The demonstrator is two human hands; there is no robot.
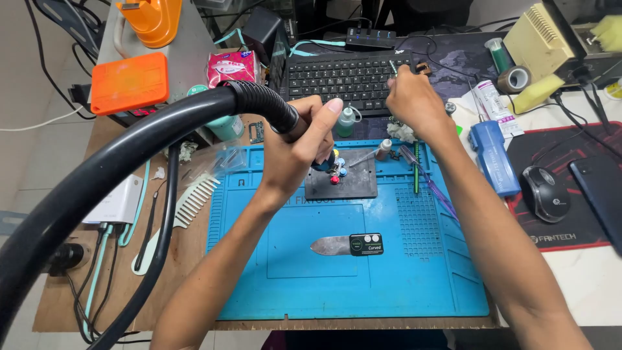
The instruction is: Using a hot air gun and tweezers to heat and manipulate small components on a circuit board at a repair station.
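My left hand point(299, 146) grips the black handle of a hot-air tool, whose thick black ribbed hose point(162, 123) sweeps off to the lower left. The tool's tip is hidden behind my hand, right over a dark holder plate point(353, 185) with small coloured knobs point(337, 172) on the blue work mat point(363, 279). My right hand point(411, 97) is farther back at the mat's rear edge, fingers pinched on a thin green-tipped tool point(392, 67) in front of the black keyboard point(340, 78).
A curved metal pry blade with a black label point(346, 245) lies mid-mat. Tweezers and a purple-handled tool point(431, 185) lie at the mat's right. A blue case point(494, 155), mouse point(543, 192), phone point(599, 188), tape rolls point(514, 79), small bottles point(346, 121) and a white comb point(194, 201) surround it.
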